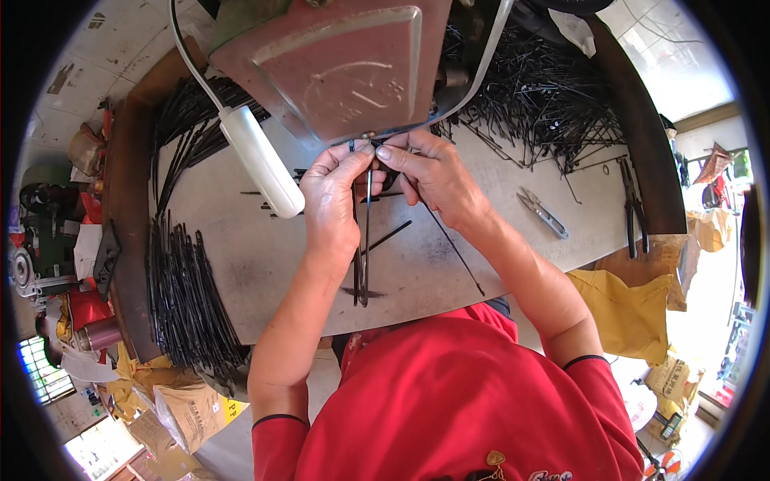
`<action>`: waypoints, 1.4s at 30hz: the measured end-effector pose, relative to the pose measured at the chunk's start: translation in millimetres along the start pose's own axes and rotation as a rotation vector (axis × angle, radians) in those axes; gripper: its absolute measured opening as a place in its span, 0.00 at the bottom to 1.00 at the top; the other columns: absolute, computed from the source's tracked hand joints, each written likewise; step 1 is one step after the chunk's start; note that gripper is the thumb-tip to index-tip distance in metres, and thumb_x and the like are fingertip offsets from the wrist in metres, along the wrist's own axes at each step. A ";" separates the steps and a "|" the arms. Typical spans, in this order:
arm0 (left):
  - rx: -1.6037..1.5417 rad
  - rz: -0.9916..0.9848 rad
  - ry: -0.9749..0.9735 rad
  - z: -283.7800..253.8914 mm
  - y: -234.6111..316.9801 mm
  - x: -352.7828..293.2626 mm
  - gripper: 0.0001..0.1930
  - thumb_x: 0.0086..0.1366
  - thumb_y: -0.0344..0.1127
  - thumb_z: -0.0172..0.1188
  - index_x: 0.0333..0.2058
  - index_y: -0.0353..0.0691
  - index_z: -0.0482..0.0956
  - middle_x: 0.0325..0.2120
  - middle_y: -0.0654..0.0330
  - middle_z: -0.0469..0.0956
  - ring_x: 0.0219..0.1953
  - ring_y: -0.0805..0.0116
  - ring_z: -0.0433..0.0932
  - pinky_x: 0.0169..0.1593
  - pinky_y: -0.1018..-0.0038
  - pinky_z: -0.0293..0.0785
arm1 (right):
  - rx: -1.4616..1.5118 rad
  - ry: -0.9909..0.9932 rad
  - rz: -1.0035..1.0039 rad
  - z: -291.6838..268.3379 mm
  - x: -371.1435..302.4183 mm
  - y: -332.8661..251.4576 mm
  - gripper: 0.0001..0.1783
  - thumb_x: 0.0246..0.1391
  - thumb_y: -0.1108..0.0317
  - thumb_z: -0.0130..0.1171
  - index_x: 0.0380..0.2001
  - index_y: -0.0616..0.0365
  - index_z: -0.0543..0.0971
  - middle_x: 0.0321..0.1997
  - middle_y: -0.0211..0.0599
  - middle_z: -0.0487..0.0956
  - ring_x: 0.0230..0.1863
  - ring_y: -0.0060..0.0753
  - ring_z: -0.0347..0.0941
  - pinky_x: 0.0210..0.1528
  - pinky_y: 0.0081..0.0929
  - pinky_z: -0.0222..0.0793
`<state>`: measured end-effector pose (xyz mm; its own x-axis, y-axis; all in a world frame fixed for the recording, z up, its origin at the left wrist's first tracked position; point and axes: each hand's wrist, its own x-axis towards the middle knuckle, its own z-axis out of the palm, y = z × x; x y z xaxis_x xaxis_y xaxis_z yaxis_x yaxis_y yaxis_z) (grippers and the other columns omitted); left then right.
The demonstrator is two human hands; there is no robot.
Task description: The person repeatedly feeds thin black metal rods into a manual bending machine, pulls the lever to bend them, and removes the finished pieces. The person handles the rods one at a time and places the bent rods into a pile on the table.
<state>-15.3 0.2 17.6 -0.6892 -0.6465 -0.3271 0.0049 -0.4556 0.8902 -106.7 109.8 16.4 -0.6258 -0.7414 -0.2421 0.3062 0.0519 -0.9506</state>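
Left hand (337, 188) and right hand (437, 176) pinch thin black rods (366, 240) close by my reddish machine (337, 56). Scuffed grey surface (281, 272), brown edges (654, 152); rod piles (188, 297) both sides. Printed brown package (192, 413); machine emblem (361, 88) illegible.

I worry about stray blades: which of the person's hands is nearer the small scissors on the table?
The right hand: it is to the left of the scissors, apart from them; the left hand is farther left, beyond it.
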 end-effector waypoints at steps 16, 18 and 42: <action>0.027 0.018 -0.144 -8.7 -17.9 -24.0 0.09 0.62 0.33 0.59 0.35 0.38 0.69 0.24 0.59 0.76 0.24 0.73 0.74 0.28 0.79 0.68 | -0.025 -0.029 0.078 -3.5 -30.2 7.0 0.16 0.61 0.60 0.51 0.42 0.62 0.74 0.23 0.29 0.75 0.14 0.15 0.63 0.12 0.16 0.52; 0.027 0.004 -0.169 -8.4 -17.5 -22.4 0.09 0.63 0.34 0.59 0.35 0.38 0.68 0.23 0.59 0.76 0.22 0.72 0.74 0.27 0.80 0.67 | 0.014 -0.040 0.081 -4.9 -29.5 9.1 0.15 0.61 0.60 0.51 0.42 0.61 0.74 0.23 0.28 0.74 0.14 0.14 0.62 0.11 0.16 0.51; -0.107 0.170 -0.069 4.0 -28.6 -12.3 0.11 0.61 0.30 0.62 0.34 0.36 0.67 0.21 0.60 0.75 0.20 0.75 0.73 0.24 0.80 0.69 | 0.125 -0.015 0.060 -1.7 -18.9 14.0 0.15 0.61 0.63 0.50 0.42 0.63 0.75 0.23 0.28 0.72 0.14 0.13 0.62 0.11 0.14 0.48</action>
<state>-9.9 23.6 -2.6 -0.7200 -0.6777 -0.1497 0.1993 -0.4084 0.8908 -91.8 125.7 7.4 -0.5931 -0.7497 -0.2934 0.4303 0.0128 -0.9026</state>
